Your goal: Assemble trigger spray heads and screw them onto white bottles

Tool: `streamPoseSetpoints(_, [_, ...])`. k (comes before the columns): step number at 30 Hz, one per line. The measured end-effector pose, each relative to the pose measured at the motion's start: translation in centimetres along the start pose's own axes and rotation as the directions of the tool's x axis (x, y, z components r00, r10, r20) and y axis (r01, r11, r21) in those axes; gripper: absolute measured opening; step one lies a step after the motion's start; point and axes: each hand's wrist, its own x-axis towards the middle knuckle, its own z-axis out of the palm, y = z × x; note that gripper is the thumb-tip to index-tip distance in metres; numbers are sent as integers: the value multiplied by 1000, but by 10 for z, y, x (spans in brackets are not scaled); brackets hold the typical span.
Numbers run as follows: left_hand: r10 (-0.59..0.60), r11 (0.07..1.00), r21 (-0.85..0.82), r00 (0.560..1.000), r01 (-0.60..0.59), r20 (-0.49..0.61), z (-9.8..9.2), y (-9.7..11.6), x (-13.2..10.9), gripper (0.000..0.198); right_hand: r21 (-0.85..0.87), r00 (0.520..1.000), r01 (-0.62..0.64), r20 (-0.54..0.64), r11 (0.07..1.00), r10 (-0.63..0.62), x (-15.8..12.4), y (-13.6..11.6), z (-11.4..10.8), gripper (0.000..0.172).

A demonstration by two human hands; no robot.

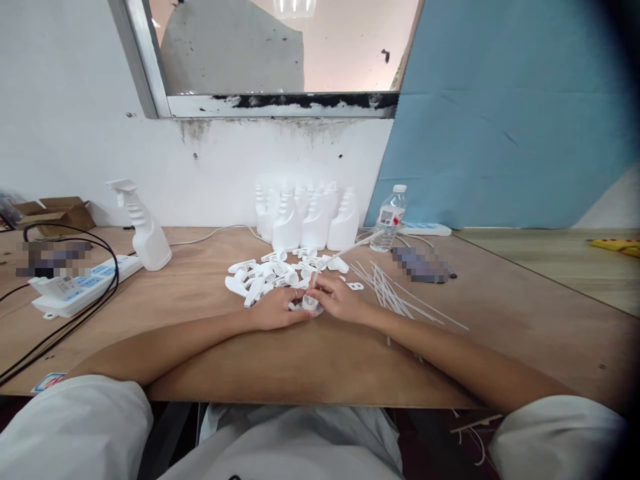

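Observation:
Both my hands meet at the middle of a wooden table point(500, 313). My left hand point(277, 308) is closed around a small white plastic spray-head part point(310, 305). My right hand point(337, 297) pinches a thin white dip tube point(350, 249) that slants up and away to the right, its lower end at the part. Just beyond the hands lies a heap of several white spray-trigger heads point(265, 275). A spread of loose white tubes point(395, 297) lies to the right of my right hand.
Several white bottles point(307, 217) stand in a cluster at the back. A lone spray bottle with trigger point(145, 230) stands left, beside a power strip point(83, 283) with black cables. A clear water bottle point(390, 219) stands back right. A cardboard box point(57, 213) sits far left.

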Motion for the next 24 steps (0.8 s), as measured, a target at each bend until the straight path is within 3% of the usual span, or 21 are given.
streamPoseSetpoints(8, [-29, 1000, 3, 1000, 29, -1, 1, 0, 1, 43, 18, 999, 18, 32, 1000, -19, 2, 0, 0, 37])
streamPoseSetpoints(12, [-34, 999, -28, 999, 34, 3, 0, 4, 1, 40, 57, 999, -37, 38, 998, 35, 2, -1, -3, 36])
streamPoseSetpoints(16, [-130, 974, -184, 991, 129, 8, -10, 9, 3, 44, 77, 997, -16, 74, 997, 11, -1, -7, -17, 26])
streamPoseSetpoints(19, [-193, 915, -365, 981, 172, -23, -22, 13, 9, 47, -31, 995, 94, -35, 995, -95, -4, -10, -31, 36])
streamPoseSetpoints(21, [-238, 856, -464, 971, 227, 37, -29, 15, 15, 46, -212, 969, 227, -52, 950, -243, -3, -9, -37, 51])
streamPoseSetpoints(24, [-259, 751, -572, 944, 329, 203, -35, 18, 27, 37, -429, 897, 435, 129, 791, -423, 2, -4, -40, 64])
